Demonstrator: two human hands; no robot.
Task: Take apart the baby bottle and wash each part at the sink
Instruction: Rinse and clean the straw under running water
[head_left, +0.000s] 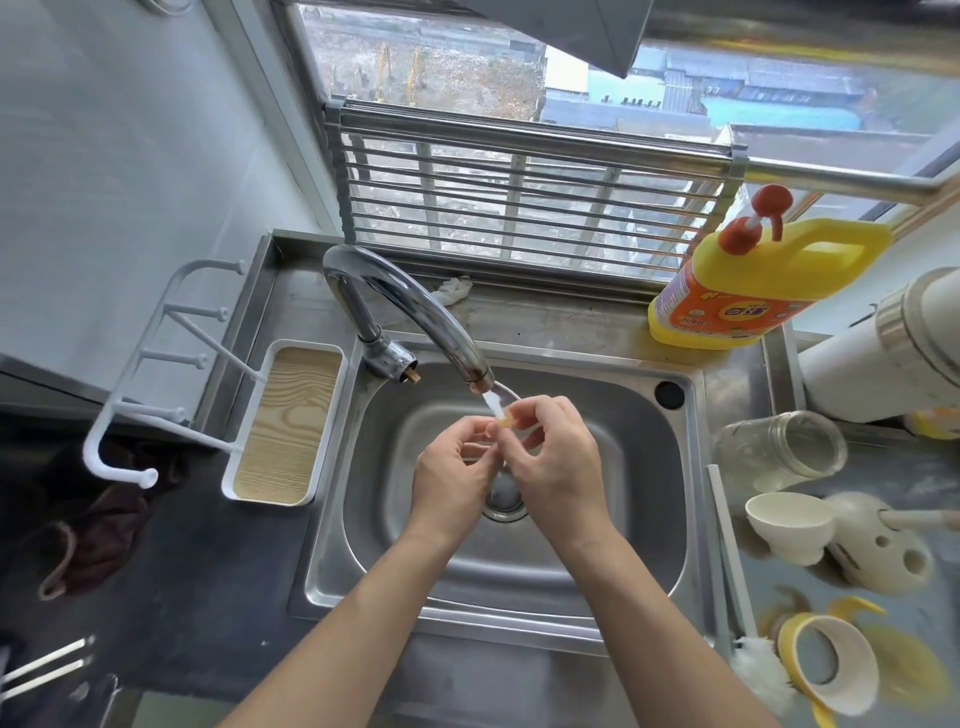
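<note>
Over the steel sink (649, 499) both my hands meet under the tap's spout (480, 382), where a thin stream of water runs. My left hand (452, 478) and my right hand (556, 457) pinch a small amber soft bottle part (506, 420) between their fingertips, right in the stream. On the counter to the right lie the clear glass bottle body (784, 449) on its side, a cream cap (787, 525), a cream holder with holes (878, 551), and the yellow-handled collar ring (831, 665). A white bottle brush (753, 665) lies along the sink's right edge.
A yellow dish-soap jug (753, 291) with a red pump stands behind the sink at the right. A white rack with a wood-look tray (280, 426) hangs at the left. A white flask (893, 353) lies at the far right. A dark cloth (104, 525) lies on the left counter.
</note>
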